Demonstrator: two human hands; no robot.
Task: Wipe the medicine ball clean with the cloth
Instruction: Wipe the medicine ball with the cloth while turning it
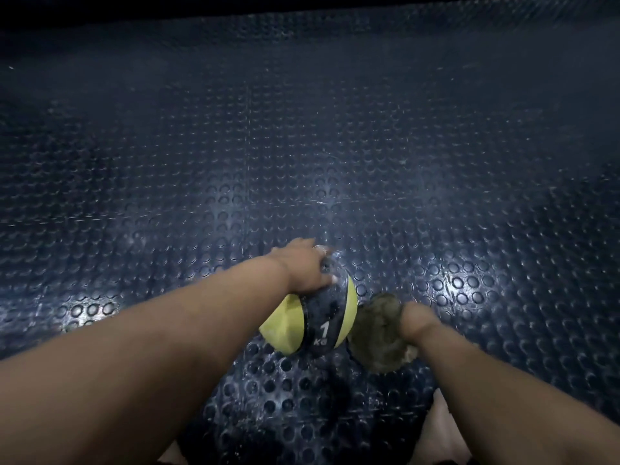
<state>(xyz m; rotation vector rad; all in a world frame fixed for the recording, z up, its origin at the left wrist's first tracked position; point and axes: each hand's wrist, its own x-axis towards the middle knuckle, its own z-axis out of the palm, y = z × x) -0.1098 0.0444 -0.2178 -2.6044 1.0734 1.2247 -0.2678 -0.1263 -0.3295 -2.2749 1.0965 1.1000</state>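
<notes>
A black and yellow medicine ball (327,322) marked "1 kg" sits on the studded floor near the lower middle of the head view. My left hand (307,268) grips it from above, fingers curled over its far top and thumb on its near side. Just right of the ball lies a crumpled grey-brown cloth (379,333), and my right hand (416,322) holds it bunched, close to the ball's right flank. The fingers of my right hand are buried in the cloth.
Dark blue rubber flooring (302,146) with round studs fills the view on all sides. A bare knee or leg (436,431) shows at the bottom edge, right of middle. The far edge fades into darkness.
</notes>
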